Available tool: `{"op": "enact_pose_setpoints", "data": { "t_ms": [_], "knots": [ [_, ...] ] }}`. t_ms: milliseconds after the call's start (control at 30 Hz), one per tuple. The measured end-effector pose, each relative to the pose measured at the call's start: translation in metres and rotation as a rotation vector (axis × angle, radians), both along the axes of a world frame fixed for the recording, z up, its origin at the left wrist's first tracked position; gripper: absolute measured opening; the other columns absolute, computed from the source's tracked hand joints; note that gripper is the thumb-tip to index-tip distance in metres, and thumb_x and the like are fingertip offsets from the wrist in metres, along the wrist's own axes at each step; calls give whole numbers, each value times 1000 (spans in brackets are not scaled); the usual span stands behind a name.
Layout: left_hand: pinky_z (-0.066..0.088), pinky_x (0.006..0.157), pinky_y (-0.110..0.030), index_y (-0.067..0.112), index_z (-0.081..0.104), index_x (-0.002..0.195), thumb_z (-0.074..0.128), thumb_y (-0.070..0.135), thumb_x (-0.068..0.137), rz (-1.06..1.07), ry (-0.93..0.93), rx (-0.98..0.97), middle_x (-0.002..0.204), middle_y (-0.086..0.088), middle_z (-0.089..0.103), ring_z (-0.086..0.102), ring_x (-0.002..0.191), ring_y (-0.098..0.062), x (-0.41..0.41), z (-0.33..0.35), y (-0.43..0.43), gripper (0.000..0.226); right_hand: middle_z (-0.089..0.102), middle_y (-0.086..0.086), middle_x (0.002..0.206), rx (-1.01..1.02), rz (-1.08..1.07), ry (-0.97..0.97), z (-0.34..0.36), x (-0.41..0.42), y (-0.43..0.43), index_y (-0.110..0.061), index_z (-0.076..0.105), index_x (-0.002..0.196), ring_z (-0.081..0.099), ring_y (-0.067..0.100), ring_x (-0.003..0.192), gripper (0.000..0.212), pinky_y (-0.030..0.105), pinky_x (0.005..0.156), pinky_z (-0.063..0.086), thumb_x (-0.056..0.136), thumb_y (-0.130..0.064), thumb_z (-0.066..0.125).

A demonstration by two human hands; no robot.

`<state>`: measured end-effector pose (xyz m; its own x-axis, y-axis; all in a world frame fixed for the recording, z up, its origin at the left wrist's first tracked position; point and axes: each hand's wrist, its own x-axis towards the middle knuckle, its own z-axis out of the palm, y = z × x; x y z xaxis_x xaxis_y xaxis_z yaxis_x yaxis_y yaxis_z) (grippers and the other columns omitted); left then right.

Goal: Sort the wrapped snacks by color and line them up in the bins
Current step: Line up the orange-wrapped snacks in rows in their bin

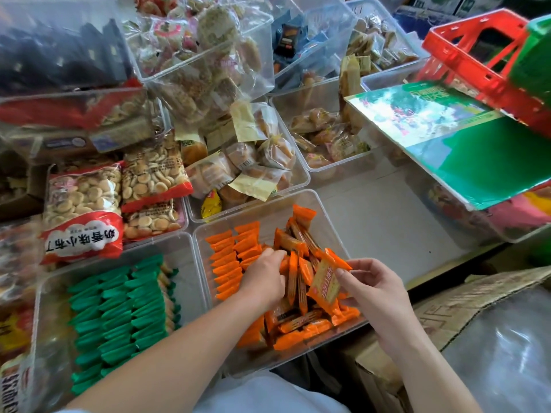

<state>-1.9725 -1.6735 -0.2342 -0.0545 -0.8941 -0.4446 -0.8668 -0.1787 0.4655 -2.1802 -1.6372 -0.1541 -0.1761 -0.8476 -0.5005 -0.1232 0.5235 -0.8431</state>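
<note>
- The left forearm comes in from the lower left and runs up and to the right, over the near rim of a clear bin point(262, 211).
- The left hand point(264, 277) is inside that bin, back upward and wrist bent slightly down.
- Its fingers point(277, 255) are curled down with their tips among upright orange packets. Whether they grip one or only press on them cannot be told.
- To the left of these fingertips are the lined-up orange packets point(229, 263), standing on edge in two neat rows.
- To the right of the fingertips, and below the palm, is a loose pile of orange packets point(301, 323), lying crossed at mixed angles.
- The right forearm comes in from the lower right, and the right hand point(377, 293) is raised above the pile at the bin's right side.
- The right hand pinches a single orange packet point(324, 283). The thumb point(343, 277) lies on its facing side near the right edge, and the other fingers arch behind and above it.
- This packet sticks out to the left of the fingertips, tilted, with its printed face turned up toward the camera. It is clear of the pile beneath and just beside the left hand's knuckles.
- Further left, past the left forearm, green packets point(119, 308) stand in rows in a second clear bin point(190, 263).
</note>
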Motion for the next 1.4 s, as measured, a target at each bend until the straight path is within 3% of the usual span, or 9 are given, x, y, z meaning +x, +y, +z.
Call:
{"op": "enact_pose_setpoints", "data": {
  "t_ms": [233, 300, 467, 567, 667, 833, 967, 1167, 1400],
  "knots": [
    [56, 93, -41, 23, 72, 117, 65, 34, 96, -63, -115, 110, 122, -1, 57, 62, 111, -28, -5, 9, 1, 24, 78, 2, 90, -24, 26, 27, 4, 4, -1, -23, 72, 102, 76, 21, 86, 14, 40, 74, 66, 91, -27, 80],
    [57, 90, -40, 29, 74, 104, 65, 35, 93, -37, -24, 85, 111, 5, 63, 63, 106, -21, 2, 15, 9, 15, 78, 2, 90, -36, 42, 40, 5, 7, -2, -23, 72, 102, 76, 20, 86, 14, 40, 73, 66, 91, -28, 80],
    [57, 82, -31, 32, 74, 98, 68, 34, 96, 200, 305, -38, 95, 16, 73, 66, 92, -3, 34, 47, 30, 7, 76, 4, 92, -66, 75, 76, 12, 12, -2, -25, 71, 99, 75, 23, 85, 13, 43, 74, 66, 91, -29, 79],
    [51, 76, -17, 32, 75, 99, 71, 29, 97, 361, 440, -78, 94, 15, 76, 69, 89, 1, 51, 69, 41, 5, 76, 2, 91, -60, 93, 92, 16, 14, 2, -27, 71, 98, 75, 22, 86, 12, 42, 76, 66, 91, -31, 80],
    [52, 68, -14, 23, 78, 98, 72, 20, 98, 547, 680, -53, 92, 7, 79, 72, 83, -3, 57, 88, 52, 7, 76, 3, 94, -53, 86, 71, 21, 18, 6, -26, 71, 101, 76, 19, 85, 12, 42, 74, 66, 92, -30, 79],
    [57, 67, -31, 21, 70, 119, 72, 20, 97, 769, 960, 83, 105, -9, 78, 72, 81, -14, 62, 104, 69, 22, 76, 0, 94, -56, 77, 11, 35, 27, 12, -27, 71, 108, 76, 15, 85, 13, 23, 61, 61, 95, -27, 75],
    [63, 77, -40, 19, 64, 126, 75, 6, 91, 814, 1143, 172, 111, -17, 75, 74, 84, -25, 61, 107, 88, 39, 78, 0, 91, -41, 90, -14, 43, 30, 17, -25, 73, 104, 77, 13, 81, 9, 22, 64, 61, 97, -21, 73],
    [61, 74, -39, 17, 64, 118, 90, 14, 74, 767, 1022, 26, 108, -14, 77, 76, 95, -28, 64, 110, 100, 51, 80, 4, 94, -11, 116, -92, 57, 33, 19, -18, 73, 111, 79, 20, 89, 12, 38, 80, 64, 100, -17, 67],
    [63, 85, -44, 11, 66, 119, 80, 2, 86, 679, 1138, 49, 107, -12, 78, 76, 103, -29, 61, 121, 102, 37, 79, 11, 102, 25, 64, -200, 59, 40, 21, -10, 69, 113, 78, 24, 96, 15, 43, 89, 62, 98, -7, 67]
  ]
}}
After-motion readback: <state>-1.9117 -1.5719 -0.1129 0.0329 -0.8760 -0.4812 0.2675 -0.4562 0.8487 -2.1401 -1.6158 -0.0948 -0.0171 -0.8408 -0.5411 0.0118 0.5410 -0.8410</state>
